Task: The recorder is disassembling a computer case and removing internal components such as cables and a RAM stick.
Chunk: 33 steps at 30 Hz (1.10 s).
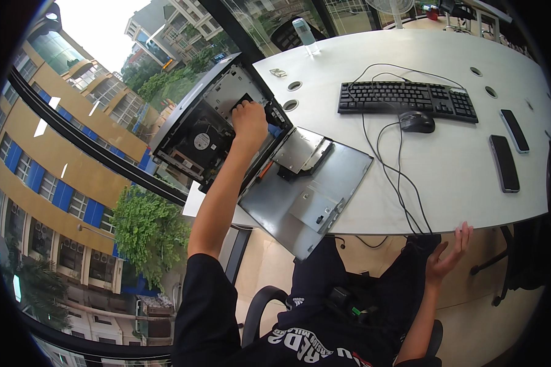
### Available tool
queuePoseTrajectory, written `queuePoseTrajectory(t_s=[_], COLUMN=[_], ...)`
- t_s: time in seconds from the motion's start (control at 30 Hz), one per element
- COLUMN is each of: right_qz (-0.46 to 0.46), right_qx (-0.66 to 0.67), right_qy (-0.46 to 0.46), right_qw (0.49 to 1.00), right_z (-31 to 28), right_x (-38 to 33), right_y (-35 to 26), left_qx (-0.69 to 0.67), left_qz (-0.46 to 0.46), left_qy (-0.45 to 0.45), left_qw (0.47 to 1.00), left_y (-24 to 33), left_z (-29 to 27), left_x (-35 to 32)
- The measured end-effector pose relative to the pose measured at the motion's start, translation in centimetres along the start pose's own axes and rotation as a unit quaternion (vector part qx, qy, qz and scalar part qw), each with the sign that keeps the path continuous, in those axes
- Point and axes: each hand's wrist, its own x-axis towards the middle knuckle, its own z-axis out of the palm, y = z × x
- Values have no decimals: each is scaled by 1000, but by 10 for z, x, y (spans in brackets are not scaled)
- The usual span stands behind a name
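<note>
A black short-sleeved cloth T-shirt [260,355] carries bold white lettering and a touch of red. The dark cloth trousers [315,269] bear a small white mark on the left. A black boxy unit [341,299] with a green patch, perhaps worn, sits near the waist. The left hand [250,122] and right hand [447,260] are bare.

Left hand [250,122] in an open computer case [221,88]

The case sits left on a white table [373,55]; the right hand [448,260] is by the near edge, keyboard [398,100] and mouse [417,122] farther off, phones [504,164] at right.
</note>
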Motion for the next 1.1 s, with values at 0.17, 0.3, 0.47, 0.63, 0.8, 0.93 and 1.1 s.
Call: queuePoseTrajectory(t_s=[0.17, 0.3, 0.47, 0.63, 0.8, 0.93, 1.1], right_qz=[0, -7, -5, -20, -9, -1, -15], right_qx=[-7, -14, -22, -19, -41, -57, -30], right_qy=[0, 13, 15, 29, 36, 39, 32], right_qw=[1000, 1000, 1000, 999, 998, 998, 999], right_z=[-3, 1, 4, 8, 11, 9, 13], right_x=[-2, -2, -6, -5, -8, -7, -4], right_y=[5, 4, 8, 9, 9, 10, 7], left_qx=[-42, -56, -72, -92, -176, -258, -342], left_qz=[3, -8, 4, 36, 59, 102, 108], left_qy=[-79, -86, -88, -55, -194, -250, -279], left_qw=[996, 995, 993, 994, 963, 928, 891], left_y=[6, 2, -2, -8, 6, 35, 49], left_z=[-24, -26, -35, -34, -64, -85, -81], left_x=[8, 11, 13, 9, 5, -6, -14])
